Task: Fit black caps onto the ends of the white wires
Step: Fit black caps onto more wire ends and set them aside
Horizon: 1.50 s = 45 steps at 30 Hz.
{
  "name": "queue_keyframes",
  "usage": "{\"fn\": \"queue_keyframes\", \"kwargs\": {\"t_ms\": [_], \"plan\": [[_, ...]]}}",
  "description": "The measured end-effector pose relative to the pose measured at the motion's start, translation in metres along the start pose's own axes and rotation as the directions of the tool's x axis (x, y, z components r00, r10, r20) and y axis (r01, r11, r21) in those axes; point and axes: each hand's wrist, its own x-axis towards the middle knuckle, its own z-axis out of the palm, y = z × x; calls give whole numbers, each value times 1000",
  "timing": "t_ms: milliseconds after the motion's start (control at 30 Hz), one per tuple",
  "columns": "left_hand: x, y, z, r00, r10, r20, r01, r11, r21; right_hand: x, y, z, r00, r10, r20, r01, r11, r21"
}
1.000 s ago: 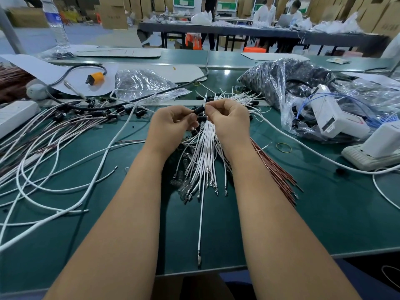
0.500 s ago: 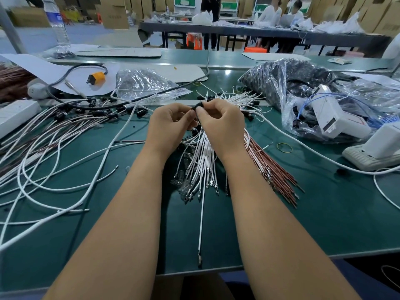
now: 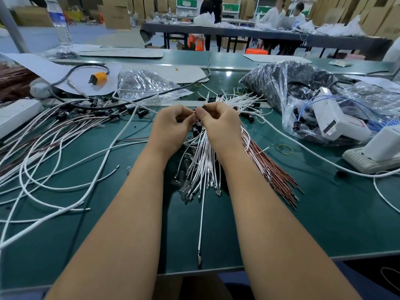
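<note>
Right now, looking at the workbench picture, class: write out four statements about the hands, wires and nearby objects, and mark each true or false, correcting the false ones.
1. Both hands meet above the bundle of white wires. True.
2. The left hand lies flat and idle on the table. False: its fingers are curled, pinching at a small black cap together with the right hand.
3. Red-brown wires lie to the right of the white bundle. True.
4. The yellow rubber band is wrapped around the white bundle. False: it lies loose on the green table.

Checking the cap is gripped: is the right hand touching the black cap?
Touching: the head view shows the right hand pinching the black cap between thumb and fingers.
</note>
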Motion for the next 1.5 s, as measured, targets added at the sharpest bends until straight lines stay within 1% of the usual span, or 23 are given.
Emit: {"fn": "queue_keyframes", "kwargs": {"t_ms": [133,267,333,400,500,567,700,833,1033,1133,1233,1367,1433,1500], "plan": [[-1,-1,-5,999,40,-17,-39,998,43,1,-2,1,999,-40,-3,40,997,-72],[0,-4,-6,999,37,-15,-36,996,85,1,-2,2,1000,-28,-10,27,997,-78],[0,-7,-7,1000,23,-21,-21,995,97,0,-2,2,999,-23,-23,21,998,-66],[0,-11,-7,999,15,-32,-11,994,112,1,-2,0,999,-4,-35,3,1000,-17],[0,-15,-6,999,15,-48,-9,993,114,0,-2,0,1000,-6,-29,7,1000,25],[0,-15,-5,999,15,-50,-12,997,73,-3,-4,2,999,-43,-15,44,998,40],[0,-14,-4,998,-27,-57,23,998,-65,-7,-7,6,993,-116,20,114,990,86],[-2,-9,-5,999,-28,-19,24,979,-204,-10,-8,9,985,-167,38,165,985,41],[-3,-7,-5,998,-65,-1,63,963,-261,-10,-7,9,983,-182,12,181,983,26],[-3,-7,-5,998,-68,8,68,969,-236,-8,-7,8,987,-158,-22,158,987,29],[-2,-8,-6,997,-71,-3,70,983,-169,-5,-5,6,995,-88,-47,91,994,59],[-1,-6,-3,997,-76,-14,74,991,-109,-4,-1,8,997,62,37,-66,994,91],[-1,-5,-2,997,-72,-13,71,995,-69,-4,-1,9,993,99,59,-105,989,100],[-1,-5,-2,997,-73,-17,72,995,-71,-4,-1,7,991,116,67,-125,983,138]]}}
